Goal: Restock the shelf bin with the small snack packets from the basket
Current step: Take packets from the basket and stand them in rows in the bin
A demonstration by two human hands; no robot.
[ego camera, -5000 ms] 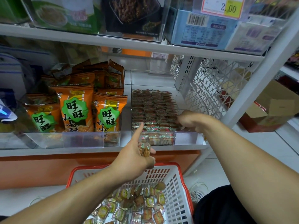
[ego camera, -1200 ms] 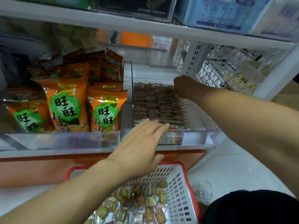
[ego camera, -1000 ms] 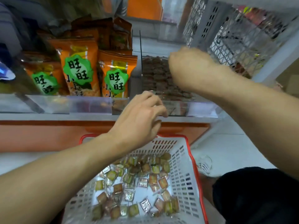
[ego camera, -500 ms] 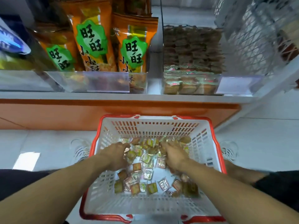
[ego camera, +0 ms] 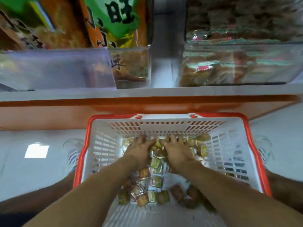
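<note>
A white basket with a red rim (ego camera: 105, 145) stands on the floor below the shelf. Several small snack packets (ego camera: 144, 189) lie scattered on its bottom. Both my hands are down inside it at the far end, side by side. My left hand (ego camera: 139, 149) and my right hand (ego camera: 177, 149) curl their fingers over a heap of packets between them and gather it. The clear shelf bin (ego camera: 242, 63) sits above at the upper right, packed with rows of the same small packets.
Orange and green snack bags (ego camera: 114, 22) fill a clear bin (ego camera: 57, 69) at the upper left. The white shelf edge (ego camera: 147, 93) and an orange base strip run just above the basket. Pale floor tiles lie on both sides.
Both hands left the shelf bin and dropped into the basket. They have pushed forward to its far end and closed together on a heap of packets. The view has tilted down.
</note>
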